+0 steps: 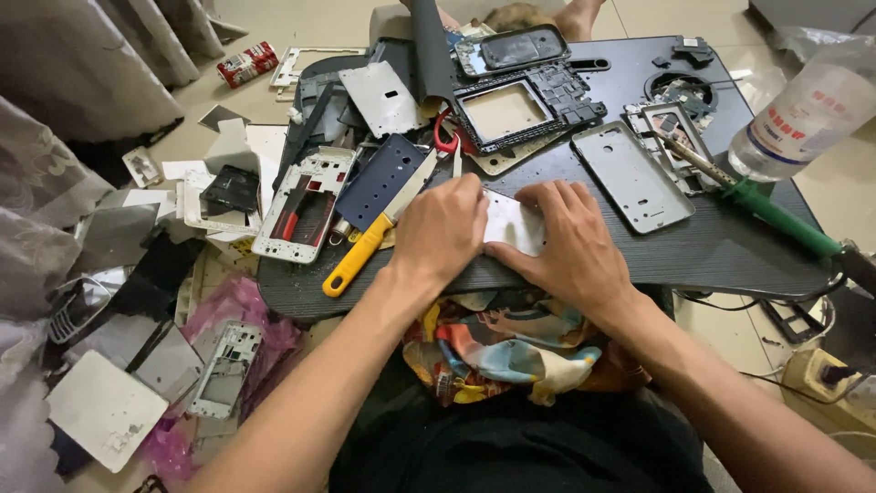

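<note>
We pin a pale flat plate [513, 224] on the tabletop [730, 246] near edge: left hand [444, 228] and right hand [570, 242] flank it, fingers curled, gripping its ends; long axis runs left-right.

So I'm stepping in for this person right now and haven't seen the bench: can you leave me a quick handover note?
Left hand: pressing down on the left edge of a small white plate at the near edge of the dark table.
Right hand: fingers spread over the plate's right side.
Nearby: yellow-handled knife left of the hands, grey phone back cover and green-handled soldering iron to the right.
Done: many phone frames already lie stripped around.
Left: the plate is still in hand, in one piece.
</note>
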